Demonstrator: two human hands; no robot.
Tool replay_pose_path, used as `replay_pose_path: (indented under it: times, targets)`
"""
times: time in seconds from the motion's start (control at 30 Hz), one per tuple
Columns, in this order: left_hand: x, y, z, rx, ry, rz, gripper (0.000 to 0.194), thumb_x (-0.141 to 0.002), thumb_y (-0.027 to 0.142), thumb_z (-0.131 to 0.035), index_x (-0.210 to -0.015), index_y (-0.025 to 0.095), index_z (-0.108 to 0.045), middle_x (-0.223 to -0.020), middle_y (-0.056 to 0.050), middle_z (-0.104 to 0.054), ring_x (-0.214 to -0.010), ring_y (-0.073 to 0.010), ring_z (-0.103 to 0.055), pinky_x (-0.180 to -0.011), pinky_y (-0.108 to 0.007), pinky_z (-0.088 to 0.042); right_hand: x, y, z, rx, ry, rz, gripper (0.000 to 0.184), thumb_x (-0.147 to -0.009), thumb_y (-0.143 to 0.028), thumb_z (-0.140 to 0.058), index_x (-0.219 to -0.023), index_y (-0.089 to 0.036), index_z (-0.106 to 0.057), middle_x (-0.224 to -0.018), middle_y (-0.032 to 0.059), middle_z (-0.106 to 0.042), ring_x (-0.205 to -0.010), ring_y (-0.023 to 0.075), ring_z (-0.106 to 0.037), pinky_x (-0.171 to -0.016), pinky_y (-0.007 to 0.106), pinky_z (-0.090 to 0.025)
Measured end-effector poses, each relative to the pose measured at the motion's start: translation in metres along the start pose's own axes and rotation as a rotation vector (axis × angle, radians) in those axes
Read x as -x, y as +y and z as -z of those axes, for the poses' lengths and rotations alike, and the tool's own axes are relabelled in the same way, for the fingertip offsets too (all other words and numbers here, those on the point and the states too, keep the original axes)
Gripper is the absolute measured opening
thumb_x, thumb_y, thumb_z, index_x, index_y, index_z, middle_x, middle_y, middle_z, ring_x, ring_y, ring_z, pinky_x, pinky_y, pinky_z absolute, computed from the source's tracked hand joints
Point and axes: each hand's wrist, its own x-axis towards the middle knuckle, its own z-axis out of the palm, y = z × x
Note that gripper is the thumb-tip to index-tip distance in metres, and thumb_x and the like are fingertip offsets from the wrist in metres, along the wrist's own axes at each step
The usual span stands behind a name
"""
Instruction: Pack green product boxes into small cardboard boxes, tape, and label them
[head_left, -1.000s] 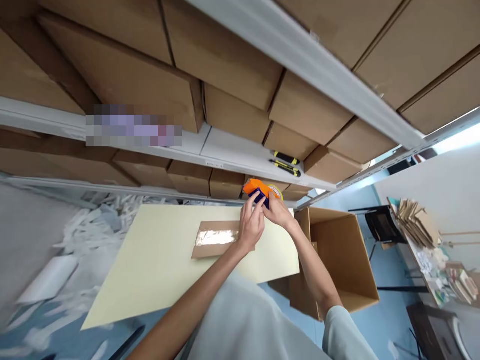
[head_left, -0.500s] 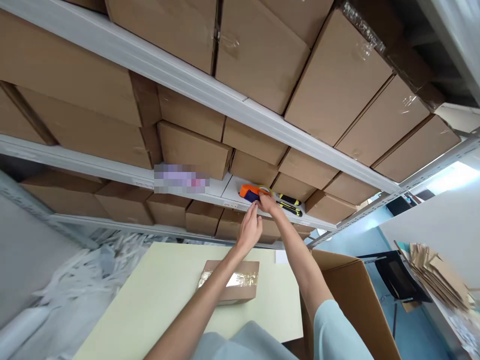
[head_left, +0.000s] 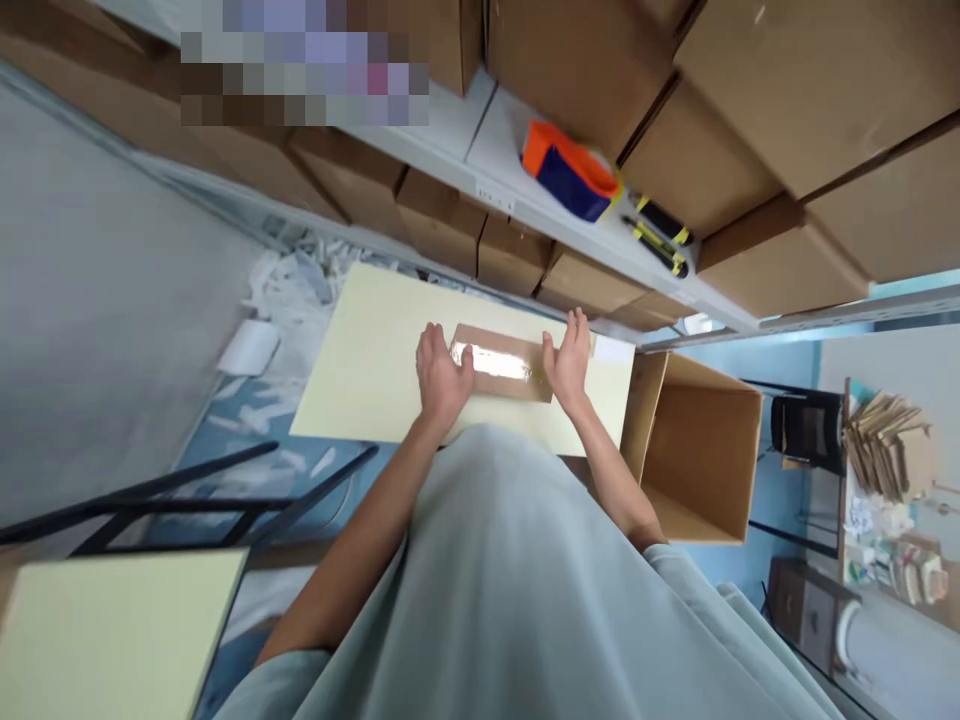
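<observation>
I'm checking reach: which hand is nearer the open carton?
Right. The right hand is left of the open carton, beside the taped box; the left hand, beyond that box, is farther left.

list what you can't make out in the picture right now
All in the head view:
Box contents: hidden by its taped top.
Whether the left hand and right hand press palms against it: hidden by the hands themselves.
Label wording: too small and blurred.
Whatever lies under the pixel patch.
Lower-left table: cut off by the bottom edge.
</observation>
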Motion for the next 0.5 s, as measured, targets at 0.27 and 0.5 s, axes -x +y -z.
replay_pose_path:
  times: [0.27,0.5]
  targets:
    - [0.002,-0.014,-0.028,-0.165,-0.132,0.281,0.117,-0.077,0.075,-0.089,-0.161,0.004,-0.05,-0.161,-0.035,-0.059,-0.153,-0.0529,-0.056,-0.128,-0.065,-0.046,0.079,0.001,-0.072,-0.221,-0.163,-0.377,0.126,-0.105,-0.088,-0.05,-0.178,0.008,-0.013,-0.184,0.0418,-0.013,-0.177,0.0444,-0.018,-0.138,0.065,-0.032]
    - [-0.023,-0.056,-0.018,0.019,-0.259,0.259,0.069,-0.104,0.074,-0.055,-0.134,0.015,-0.072,-0.124,-0.02,-0.08,-0.119,-0.0366,-0.075,-0.112,-0.051,-0.059,0.076,0.041,-0.079,-0.669,-0.212,-0.449,0.096,-0.115,-0.077,-0.011,-0.181,-0.009,-0.027,-0.179,0.0245,-0.045,-0.169,0.0271,-0.043,-0.137,0.051,-0.039]
